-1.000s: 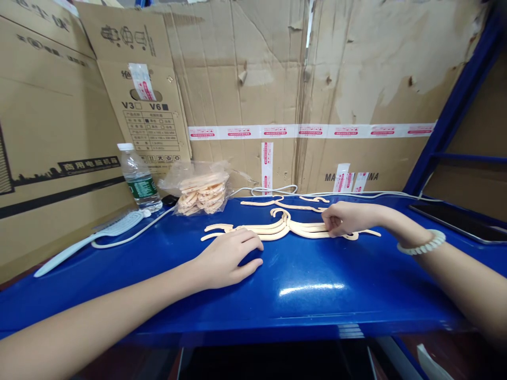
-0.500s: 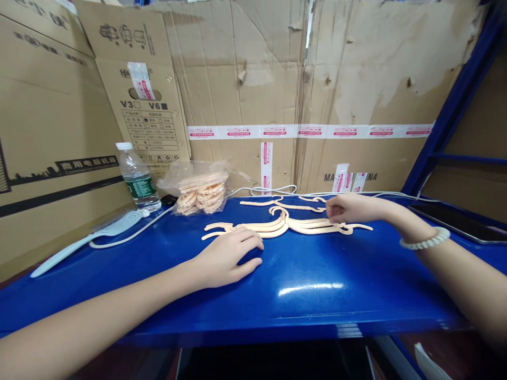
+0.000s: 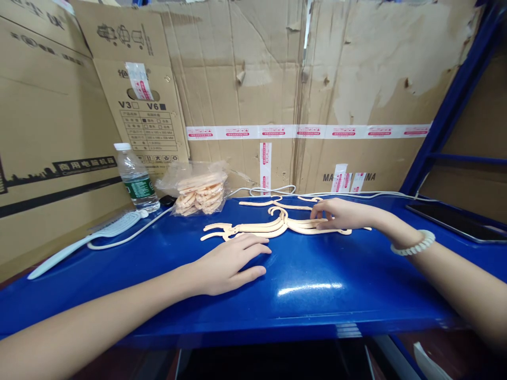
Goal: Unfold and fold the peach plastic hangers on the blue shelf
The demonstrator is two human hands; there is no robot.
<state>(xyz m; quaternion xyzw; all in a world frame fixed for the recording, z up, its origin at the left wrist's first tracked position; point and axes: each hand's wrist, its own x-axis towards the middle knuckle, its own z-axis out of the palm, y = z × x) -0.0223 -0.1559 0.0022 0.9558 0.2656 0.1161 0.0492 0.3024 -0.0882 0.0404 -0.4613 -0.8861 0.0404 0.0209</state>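
Note:
Several beige clothes hangers (image 3: 261,228) lie overlapped on the blue table, their curled hooks together near the middle and their arms reaching out to both sides. My left hand (image 3: 233,262) rests palm down just in front of their left arms, its fingers stretched out and holding nothing. Over the right arms is my right hand (image 3: 336,214), fingers bent and apart, with the fingertips at the hangers; whether they press on them I cannot tell. Behind lie more thin beige pieces (image 3: 255,203), partly hidden by the right hand.
A clear plastic bag (image 3: 202,190) of similar beige pieces lies at the back left, beside a water bottle (image 3: 137,179). A pale blue hairbrush (image 3: 91,240) and a white cable (image 3: 122,241) are at left. A dark tablet-like slab (image 3: 455,221) lies right. Cardboard (image 3: 237,95) walls the back.
My right hand has moved left along the hangers' right arms, and its fingers have spread from a closed curl. My left hand has shifted slightly toward me, uncovering more of the left arms.

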